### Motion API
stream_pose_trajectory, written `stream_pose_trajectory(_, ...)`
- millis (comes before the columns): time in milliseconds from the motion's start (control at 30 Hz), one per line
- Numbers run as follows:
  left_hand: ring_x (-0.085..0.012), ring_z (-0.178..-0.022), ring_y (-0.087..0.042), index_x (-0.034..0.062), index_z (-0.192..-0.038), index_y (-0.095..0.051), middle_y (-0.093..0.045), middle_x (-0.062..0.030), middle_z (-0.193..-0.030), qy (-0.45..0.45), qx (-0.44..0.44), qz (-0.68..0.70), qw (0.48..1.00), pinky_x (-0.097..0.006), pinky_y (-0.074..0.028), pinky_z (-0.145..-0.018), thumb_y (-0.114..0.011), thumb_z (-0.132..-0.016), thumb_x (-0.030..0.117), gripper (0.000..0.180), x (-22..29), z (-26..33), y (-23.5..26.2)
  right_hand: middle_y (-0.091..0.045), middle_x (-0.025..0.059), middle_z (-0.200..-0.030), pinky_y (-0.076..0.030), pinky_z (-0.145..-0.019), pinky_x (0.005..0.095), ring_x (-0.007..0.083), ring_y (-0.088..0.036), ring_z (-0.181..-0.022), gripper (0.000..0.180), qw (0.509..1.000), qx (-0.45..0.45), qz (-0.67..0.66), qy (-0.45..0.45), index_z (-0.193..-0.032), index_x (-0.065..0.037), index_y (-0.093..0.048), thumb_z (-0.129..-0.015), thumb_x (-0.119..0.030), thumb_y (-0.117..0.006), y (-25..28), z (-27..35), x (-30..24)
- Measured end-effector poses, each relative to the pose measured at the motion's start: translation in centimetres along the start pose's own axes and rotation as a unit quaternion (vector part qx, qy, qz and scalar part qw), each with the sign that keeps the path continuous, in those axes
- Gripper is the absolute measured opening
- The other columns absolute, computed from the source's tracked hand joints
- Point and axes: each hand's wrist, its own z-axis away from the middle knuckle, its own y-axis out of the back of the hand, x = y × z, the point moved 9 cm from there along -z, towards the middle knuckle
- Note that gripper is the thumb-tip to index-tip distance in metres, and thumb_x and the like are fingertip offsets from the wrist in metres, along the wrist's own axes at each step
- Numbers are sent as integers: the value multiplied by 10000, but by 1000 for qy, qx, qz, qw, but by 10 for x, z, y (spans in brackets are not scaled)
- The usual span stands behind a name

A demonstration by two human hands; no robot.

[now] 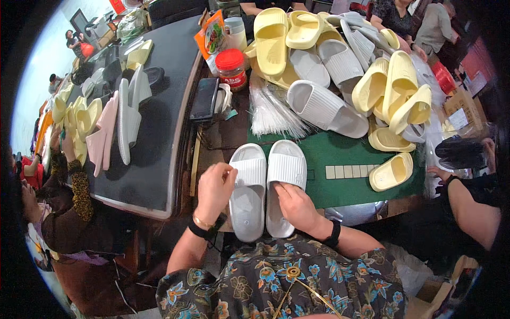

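A pair of light grey slide sandals lies side by side in front of me at the table's near edge, toes pointing away. My left hand [213, 192] is closed, its fingertips pinched together at the outer edge of the strap of the left grey slide [247, 215]. Whatever those fingertips hold, if anything, is too small to make out. My right hand [298, 208] reaches into the foot opening of the right grey slide [287, 169]. Its fingers grip that slide just below the ribbed strap, and their tips are partly hidden inside.
A heap of grey slides [326, 109] and yellow slides [271, 40] fills the table's far side. Clear plastic strips [273, 114], a red-lidded jar [231, 69] and a phone [204, 99] lie nearby. One yellow slide [391, 172] rests on the green mat [319, 149]. Co-workers sit at both sides.
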Motion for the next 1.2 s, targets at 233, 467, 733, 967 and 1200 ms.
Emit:
stream_pose_trajectory(233, -370, -764, -669, 1, -773, -694, -677, -202, -801, 36, -152, -216, 964, -431, -542, -678, -751, -737, 365, 370, -36, -56, -50, -576, 200, -1079, -485, -851, 400, 338, -594, -957, 401, 1000, -3, 9, -13, -1192, 76, -537, -817, -64, -572, -1, -3, -4)
stream_pose_trajectory(467, -376, -781, -670, 23, -765, -709, -677, -207, -792, 43, -110, -235, 965, -446, -545, -723, -713, -717, 243, 225, -49, -71, -59, -577, 192, -1042, -499, -798, 411, 349, -604, -909, 436, 999, -8, -15, -41, -1166, 63, -550, -800, -138, -675, -5, -5, 5)
stream_pose_trajectory(733, -393, -794, -682, 15, -783, -698, -679, -231, -822, 43, -124, -270, 954, -462, -562, -699, -594, -779, 138, 161, -51, -71, -57, -582, 187, -982, -527, -714, 406, 338, -623, -832, 440, 999, -22, -20, -32, -1119, 53, -551, -780, -185, -697, -8, -13, 3)
stream_pose_trajectory(967, -330, -771, -704, 36, -774, -704, -690, -198, -817, 20, -120, -296, 947, -426, -575, -664, -581, -802, 112, 147, -27, -68, -63, -583, 233, -1095, -492, -814, 455, 403, -593, -941, 502, 998, -31, -16, -44, -1178, 72, -533, -775, -181, -692, -16, -1, 12)
stream_pose_trajectory(1200, -346, -812, -611, 39, -749, -582, -614, -144, -790, -185, -93, -69, 976, -455, -503, -726, -572, -789, 139, 108, 37, -59, -71, -596, 219, -1025, -517, -739, 445, 383, -619, -847, 466, 1000, -24, 2, -18, -1141, 57, -565, -760, -171, -707, -13, -5, 7)
